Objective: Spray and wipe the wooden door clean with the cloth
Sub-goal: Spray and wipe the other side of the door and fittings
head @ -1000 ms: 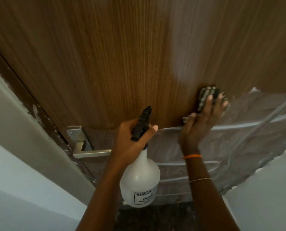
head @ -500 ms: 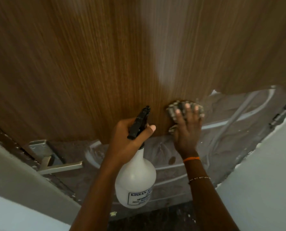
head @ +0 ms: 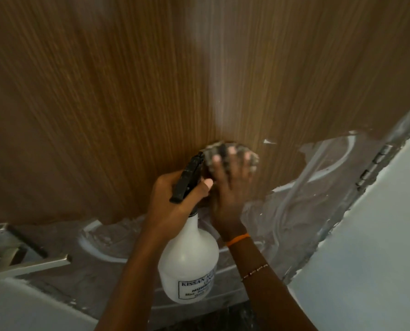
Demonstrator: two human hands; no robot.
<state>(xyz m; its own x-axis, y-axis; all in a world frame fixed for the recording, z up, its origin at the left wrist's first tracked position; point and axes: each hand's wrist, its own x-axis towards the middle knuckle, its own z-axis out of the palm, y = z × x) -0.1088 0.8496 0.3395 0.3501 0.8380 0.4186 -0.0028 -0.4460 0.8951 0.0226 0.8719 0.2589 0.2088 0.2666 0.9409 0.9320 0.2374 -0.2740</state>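
closest to me is the white spray bottle (head: 188, 263), hanging upright from my left hand (head: 173, 199), which grips its neck just under the black trigger head (head: 187, 180). right beside the bottle my right hand (head: 227, 187) presses the cloth (head: 230, 151) flat on the wooden door (head: 127, 91), fingers spread straight. plastic film (head: 294, 211) covers the door's lower part behind the bottle. the metal handle (head: 34, 263) sits far left of the bottle, hinges (head: 371, 168) far right.
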